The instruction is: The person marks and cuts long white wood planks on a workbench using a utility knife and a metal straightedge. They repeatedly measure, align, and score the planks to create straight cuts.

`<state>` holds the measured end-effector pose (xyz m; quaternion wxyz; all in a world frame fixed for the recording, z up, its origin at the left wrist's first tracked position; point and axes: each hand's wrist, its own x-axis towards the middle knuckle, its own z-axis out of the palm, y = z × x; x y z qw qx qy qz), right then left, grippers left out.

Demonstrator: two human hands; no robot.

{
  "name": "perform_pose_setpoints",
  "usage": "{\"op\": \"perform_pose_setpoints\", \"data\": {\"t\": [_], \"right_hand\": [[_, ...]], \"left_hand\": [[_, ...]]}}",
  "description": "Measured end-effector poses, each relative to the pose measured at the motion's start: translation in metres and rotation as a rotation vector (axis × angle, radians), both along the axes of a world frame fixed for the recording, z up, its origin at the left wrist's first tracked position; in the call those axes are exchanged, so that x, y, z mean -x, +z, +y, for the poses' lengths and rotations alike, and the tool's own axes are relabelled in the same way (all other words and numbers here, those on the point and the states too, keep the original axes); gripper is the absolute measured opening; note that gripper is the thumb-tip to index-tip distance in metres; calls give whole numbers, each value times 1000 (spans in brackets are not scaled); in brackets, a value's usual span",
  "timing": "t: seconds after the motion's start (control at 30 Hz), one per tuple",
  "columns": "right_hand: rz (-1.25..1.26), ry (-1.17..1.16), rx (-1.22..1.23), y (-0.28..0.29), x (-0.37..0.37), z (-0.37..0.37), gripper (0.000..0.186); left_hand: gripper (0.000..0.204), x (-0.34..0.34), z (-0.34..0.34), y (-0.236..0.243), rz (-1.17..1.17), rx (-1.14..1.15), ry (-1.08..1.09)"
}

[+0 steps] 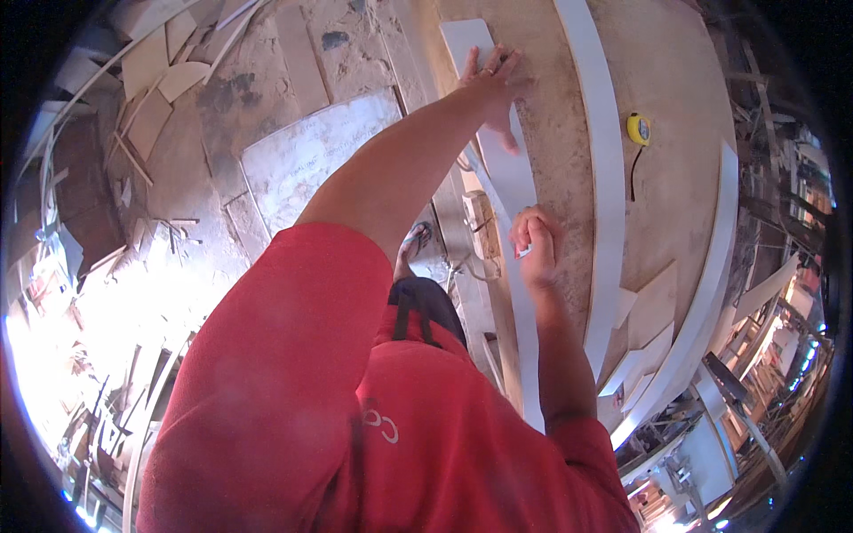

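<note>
A long narrow white board (521,182) lies along the near edge of the wooden worktable (555,115). My left hand (491,89) is laid on its far part, fingers spread and thumb apart. Closer to me, my right hand (538,233) is closed over the same board. A small pale and reddish bit shows at its fingers, too little to name. Beside the board's left edge, a thin pale strip (484,178) runs from below my left hand toward the right hand.
Another long white board (604,169) lies to the right, with a yellow tape measure (638,130) beyond it. A third white board (711,284) lines the table's far right. Offcuts (653,306) lie between them. Scrap panels (147,124) cover the floor at left.
</note>
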<state>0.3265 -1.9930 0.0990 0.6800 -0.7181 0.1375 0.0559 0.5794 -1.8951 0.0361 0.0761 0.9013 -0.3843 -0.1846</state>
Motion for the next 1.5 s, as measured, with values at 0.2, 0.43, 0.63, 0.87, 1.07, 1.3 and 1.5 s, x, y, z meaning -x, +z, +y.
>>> {"op": "perform_pose_setpoints", "data": {"t": [0.2, 0.43, 0.63, 0.87, 1.07, 1.3, 1.5], "right_hand": [[-169, -194, -170, -12, 9, -1, 34], [70, -79, -15, -9, 9, 6, 37], [43, -40, -50, -19, 37, -10, 35], [-56, -95, -145, -22, 51, -18, 35], [20, -164, -269, 16, 58, -23, 34], [13, -254, -625, 92, 167, -74, 37], [159, -253, -324, 125, 277, -65, 30]], "left_hand": [[149, -8, -1, 3, -2, -79, -3], [149, -11, -4, -8, -39, -47, 2], [148, -13, -3, -8, -56, -39, -16], [145, -11, -3, -5, -35, -55, -28], [140, -12, 1, 0, -18, -5, -33], [114, 56, 23, -2, -157, 239, -242], [43, 146, 6, 20, -193, 783, -327]]}}
